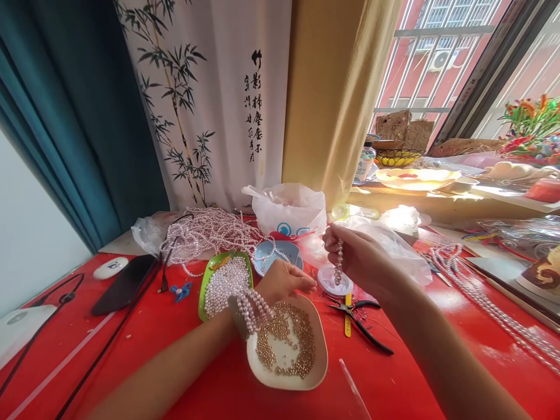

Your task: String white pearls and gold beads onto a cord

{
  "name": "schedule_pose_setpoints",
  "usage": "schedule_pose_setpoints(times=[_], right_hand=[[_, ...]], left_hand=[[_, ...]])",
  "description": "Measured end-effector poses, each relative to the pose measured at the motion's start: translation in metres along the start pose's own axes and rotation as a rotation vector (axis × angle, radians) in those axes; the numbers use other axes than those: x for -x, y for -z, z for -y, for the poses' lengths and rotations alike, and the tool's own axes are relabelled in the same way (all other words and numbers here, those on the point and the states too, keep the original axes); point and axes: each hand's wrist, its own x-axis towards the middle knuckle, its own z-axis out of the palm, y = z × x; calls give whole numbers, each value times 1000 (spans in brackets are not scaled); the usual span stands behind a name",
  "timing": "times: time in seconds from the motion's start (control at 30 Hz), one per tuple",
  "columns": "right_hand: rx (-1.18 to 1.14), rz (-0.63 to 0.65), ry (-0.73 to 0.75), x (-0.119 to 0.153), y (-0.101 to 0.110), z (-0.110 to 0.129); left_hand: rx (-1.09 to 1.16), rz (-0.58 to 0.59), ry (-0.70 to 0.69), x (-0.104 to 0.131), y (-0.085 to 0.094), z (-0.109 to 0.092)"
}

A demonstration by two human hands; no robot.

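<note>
My right hand [356, 252] is raised with its fingers closed on the top of a short string of pinkish pearl beads [339, 262]. The string hangs down over a small clear round dish [329, 284]. My left hand [285, 276] hovers above the far rim of a white tray [291, 380] of gold beads [306, 344]. Its thumb and fingertips are pinched together; whatever is between them is too small to make out. Several rows of pearl beads [254, 309] wrap around my left wrist. Beside that wrist, a green tray [202, 298] holds white pearl beads [225, 283].
Black-handled pliers [365, 326] lie over a yellow strip [347, 319]. Behind are a blue dish [262, 251], a heap of pearl strands [214, 230] and a white plastic bag [289, 210]. A phone [125, 286] and cables lie left; more strands [490, 297] stretch along the right.
</note>
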Motion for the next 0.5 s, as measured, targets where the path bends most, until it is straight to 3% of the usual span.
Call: schedule_pose_setpoints(times=[0.1, 0.23, 0.5], right_hand=[[-7, -43, 75, 0, -4, -2], [281, -109, 167, 2, -4, -5], [655, -155, 379, 4, -10, -13]], left_hand=[[35, 45, 5, 2, -3, 1], [53, 47, 2, 4, -7, 1], [16, -72, -42, 9, -12, -10]])
